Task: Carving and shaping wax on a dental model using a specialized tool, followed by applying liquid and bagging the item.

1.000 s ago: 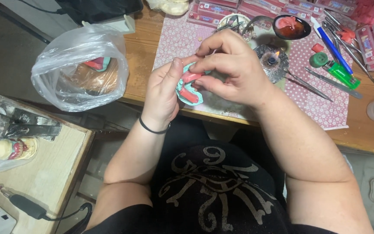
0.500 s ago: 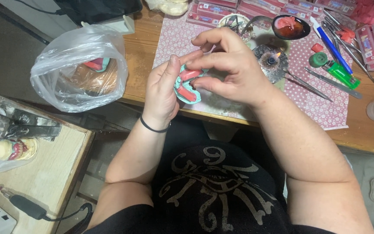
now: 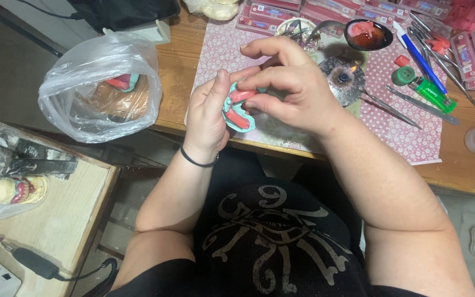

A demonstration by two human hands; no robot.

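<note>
My left hand (image 3: 207, 113) cradles a teal dental cast with a pink wax rim (image 3: 238, 110) over the front edge of the wooden table (image 3: 177, 71). My right hand (image 3: 287, 82) comes in from the right, thumb and fingers pinched on the pink wax on top of the cast. A black band circles my left wrist. Part of the cast is hidden behind my fingers.
A clear plastic bag (image 3: 101, 82) holding more casts sits at the left. A small lit burner (image 3: 346, 77), a bowl of pink wax (image 3: 367, 34), a green lighter (image 3: 436, 97), metal instruments (image 3: 391, 107) and trays of teeth lie on the patterned mat (image 3: 397, 132). A low side table (image 3: 34, 220) stands at the lower left.
Both hands have shifted slightly, and the cast is turned a little in my left hand. My right fingers have repositioned on the wax.
</note>
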